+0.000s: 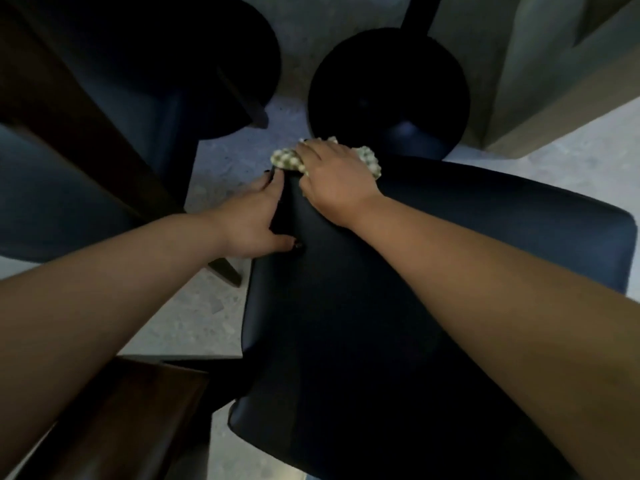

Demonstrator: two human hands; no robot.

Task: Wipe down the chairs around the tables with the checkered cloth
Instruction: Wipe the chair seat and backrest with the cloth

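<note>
Nearest, a dark wooden table corner [114,410] adjoins the dark blue padded chair [433,306]. Left hand [254,220] grips the chair's far-left edge, thumb on top. Right hand [332,178] presses the crumpled green-and-white checkered cloth [287,160] flat against that far corner. Beyond stand a round black pedestal base [388,91] and a second dark chair [145,71].

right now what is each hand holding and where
The right hand presses the cloth at its middle onto the chair. The left hand grips the chair's left edge.
</note>
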